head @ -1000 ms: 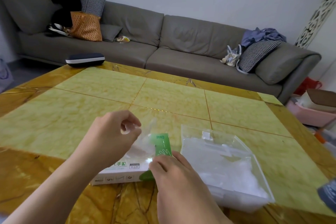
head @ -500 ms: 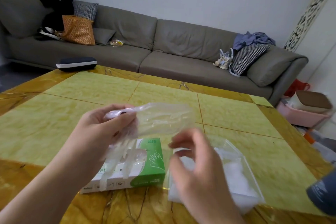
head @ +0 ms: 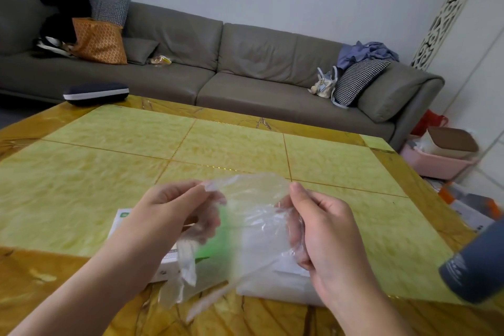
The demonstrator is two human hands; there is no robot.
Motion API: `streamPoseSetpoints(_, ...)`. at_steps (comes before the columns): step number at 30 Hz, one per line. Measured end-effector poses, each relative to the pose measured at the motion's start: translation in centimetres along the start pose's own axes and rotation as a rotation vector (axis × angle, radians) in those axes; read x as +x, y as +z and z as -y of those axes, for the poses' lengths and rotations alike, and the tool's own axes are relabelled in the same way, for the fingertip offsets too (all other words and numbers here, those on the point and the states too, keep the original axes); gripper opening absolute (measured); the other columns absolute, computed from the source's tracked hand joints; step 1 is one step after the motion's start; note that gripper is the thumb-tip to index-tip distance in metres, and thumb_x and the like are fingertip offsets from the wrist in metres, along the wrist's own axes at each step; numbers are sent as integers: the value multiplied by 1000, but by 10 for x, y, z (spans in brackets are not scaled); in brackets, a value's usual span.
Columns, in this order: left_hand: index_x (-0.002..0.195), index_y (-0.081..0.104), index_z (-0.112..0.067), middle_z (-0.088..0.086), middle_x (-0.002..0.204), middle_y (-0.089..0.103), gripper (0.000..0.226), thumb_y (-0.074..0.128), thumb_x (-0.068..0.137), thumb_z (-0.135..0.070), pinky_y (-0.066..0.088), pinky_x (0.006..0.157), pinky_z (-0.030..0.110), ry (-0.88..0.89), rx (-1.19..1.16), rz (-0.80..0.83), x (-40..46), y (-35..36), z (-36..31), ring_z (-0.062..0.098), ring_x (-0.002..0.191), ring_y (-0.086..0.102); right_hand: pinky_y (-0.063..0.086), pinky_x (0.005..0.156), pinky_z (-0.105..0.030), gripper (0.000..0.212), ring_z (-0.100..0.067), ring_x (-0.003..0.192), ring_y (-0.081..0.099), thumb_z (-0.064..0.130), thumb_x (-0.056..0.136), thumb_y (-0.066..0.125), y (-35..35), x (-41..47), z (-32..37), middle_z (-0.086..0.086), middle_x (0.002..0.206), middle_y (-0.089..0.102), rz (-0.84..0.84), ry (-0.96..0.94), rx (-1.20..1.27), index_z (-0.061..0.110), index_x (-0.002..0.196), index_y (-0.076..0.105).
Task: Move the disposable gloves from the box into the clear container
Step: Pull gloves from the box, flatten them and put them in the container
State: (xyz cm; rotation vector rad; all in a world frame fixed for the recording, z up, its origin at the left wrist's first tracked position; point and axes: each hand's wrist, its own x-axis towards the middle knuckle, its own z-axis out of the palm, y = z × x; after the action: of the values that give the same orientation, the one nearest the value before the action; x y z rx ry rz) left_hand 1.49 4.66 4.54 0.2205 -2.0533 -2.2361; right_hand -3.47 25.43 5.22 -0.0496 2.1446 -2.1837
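Both hands pinch clear glove (head: 251,213) above table — left hand (head: 174,215) grip, right hand (head: 324,229) grip.

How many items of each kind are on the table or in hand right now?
Clear glove bunch, held up by left hand and right hand: 1
Glove box: 1
Clear container: 1
Dark case: 1
Total: 4
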Motion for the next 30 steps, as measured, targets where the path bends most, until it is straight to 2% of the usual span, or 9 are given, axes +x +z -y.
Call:
streamPoseSetpoints(2,105,77,-17,14,89,75,34,69,88,-45,58,73,39,-22,36,140,-3,-2,-2,29,77,70,20,40,-17,44,-16,33,29,39,104,61,-2,1,-3,-10,48,45,18,-4,-15,10,74,73)
streamPoseSetpoints(4,116,72,-25,9,100,78,41,78,81,-46,60,76,36,-45,165,230,-7,1,-4,28,90,75,22,38,-17,42,-16,33,30,41,102,63,-3,1,-5,-11,47,44,44,-27,-60,9,75,73)
streamPoseSetpoints(8,91,80,-8,12,86,76,13,75,89,-20,56,58,39,122,177,-3,-3,11,1,32,69,71,34,41,-17,15,-13,44,45,29,94,76,-5,-1,-4,-6,53,50,231,-65,-202,17,101,71)
streamPoseSetpoints(11,83,78,-7,20,70,69,21,67,96,-18,50,50,37,146,89,-133,0,9,7,29,56,63,34,43,-15,4,-13,44,43,17,97,71,-5,1,-6,-7,52,49,239,-68,-191,18,100,72)
streamPoseSetpoints(14,81,76,-6,20,66,65,24,65,98,-19,47,46,33,137,81,-88,-1,9,6,27,50,58,31,40,-21,22,-17,39,40,23,100,66,-6,3,-8,-13,50,51,218,-63,-208,12,83,74)
streamPoseSetpoints(18,79,76,-9,17,63,65,24,66,97,-21,44,43,28,132,192,25,-4,12,5,22,41,53,43,45,-28,25,-23,43,53,25,100,69,-5,4,-6,-12,56,62,201,-162,-246,13,79,72)
streamPoseSetpoints(22,82,76,-9,17,61,62,27,60,101,-21,38,41,26,124,111,-38,-3,13,5,22,39,48,30,37,-22,36,-18,38,40,29,107,57,-8,5,-9,-7,51,52,103,-173,-209,13,79,72)
streamPoseSetpoints(27,85,76,-8,18,62,60,26,59,101,-17,37,38,21,93,43,-54,-3,15,3,21,37,45,23,38,-20,21,-15,39,34,27,101,66,-8,3,-5,-11,60,57,250,-114,-126,12,88,73)
streamPoseSetpoints(30,86,77,-11,16,63,61,25,59,101,-20,39,40,23,90,50,-36,-5,16,2,22,40,47,26,38,-20,21,-15,41,35,23,101,67,-9,4,-5,-8,57,56,203,-141,-142,13,84,75)
